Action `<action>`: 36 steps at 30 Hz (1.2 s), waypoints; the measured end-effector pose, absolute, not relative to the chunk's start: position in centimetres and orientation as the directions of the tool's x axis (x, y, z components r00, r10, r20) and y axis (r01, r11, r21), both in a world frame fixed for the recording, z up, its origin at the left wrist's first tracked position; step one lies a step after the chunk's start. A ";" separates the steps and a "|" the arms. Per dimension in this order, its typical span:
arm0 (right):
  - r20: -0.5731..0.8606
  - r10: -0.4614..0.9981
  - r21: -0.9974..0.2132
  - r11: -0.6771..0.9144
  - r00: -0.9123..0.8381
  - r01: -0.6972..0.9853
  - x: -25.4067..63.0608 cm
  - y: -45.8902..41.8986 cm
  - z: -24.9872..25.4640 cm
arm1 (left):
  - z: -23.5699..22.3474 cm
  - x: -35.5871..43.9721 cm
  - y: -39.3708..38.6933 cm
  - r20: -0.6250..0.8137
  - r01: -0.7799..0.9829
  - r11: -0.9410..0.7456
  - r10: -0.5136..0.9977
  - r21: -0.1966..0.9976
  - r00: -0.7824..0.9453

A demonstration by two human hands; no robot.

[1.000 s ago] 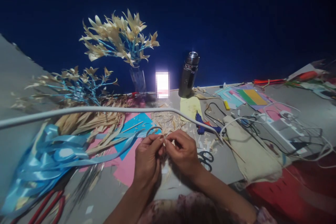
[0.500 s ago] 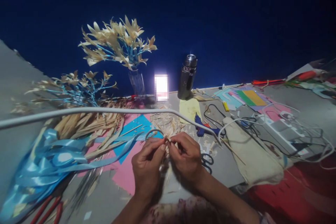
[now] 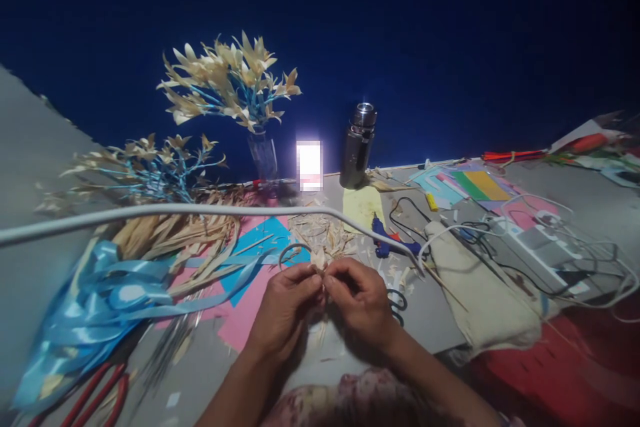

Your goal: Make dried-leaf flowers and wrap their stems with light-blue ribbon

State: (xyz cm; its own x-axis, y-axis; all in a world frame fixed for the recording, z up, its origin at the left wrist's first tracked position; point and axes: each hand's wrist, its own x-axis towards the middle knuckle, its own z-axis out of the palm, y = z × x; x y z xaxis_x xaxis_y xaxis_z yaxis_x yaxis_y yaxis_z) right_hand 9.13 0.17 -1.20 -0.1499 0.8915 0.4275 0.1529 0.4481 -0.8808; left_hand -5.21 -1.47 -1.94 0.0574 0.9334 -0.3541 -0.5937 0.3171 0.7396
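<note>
My left hand (image 3: 287,300) and my right hand (image 3: 363,300) meet over the middle of the table, thumbs and forefingers closed in a pinch. A pale, petal-shaped piece of dried husk (image 3: 319,258) rises from between the fingertips. Its lower end is hidden by my fingers. Just behind my left hand lies a thin dark loop (image 3: 287,252). Black scissor handles (image 3: 398,307) show beside my right hand, and a blue glue gun (image 3: 381,240) lies beyond it. Husk scraps (image 3: 313,227) are scattered past my fingertips.
A white cable (image 3: 175,209) crosses the foreground. Husk flowers (image 3: 230,80) stand in a clear vase (image 3: 263,157); a dark flask (image 3: 357,150) is further right. Blue ribbon (image 3: 90,320) and red-handled scissors (image 3: 100,390) lie left. A cloth bundle (image 3: 473,280) and power strip (image 3: 545,253) lie right.
My hands have shifted slightly down and come together more closely. The pale husk piece now shows upright above the fingertips. The view has moved a little to the left.
</note>
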 end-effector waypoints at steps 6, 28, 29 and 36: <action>0.418 0.900 -0.873 0.436 -0.125 0.217 9.0 0.1 -1.9 | -2.1 -4.8 -2.2 -0.236 -0.301 0.148 0.930 0.942 -0.282; 0.694 0.720 -0.651 0.626 0.003 0.430 8.1 -0.5 -2.4 | -2.8 -3.0 -2.3 0.293 0.140 -0.258 0.821 0.956 -0.490; 0.694 0.719 -0.652 0.612 0.027 0.448 8.1 -0.4 -2.4 | -2.9 -2.9 -2.3 0.356 0.195 -0.299 0.806 0.934 -0.473; 0.682 0.728 -0.672 0.588 0.069 0.451 8.7 0.0 -1.7 | -2.9 -2.8 -2.8 0.439 0.217 -0.384 0.827 0.898 -0.351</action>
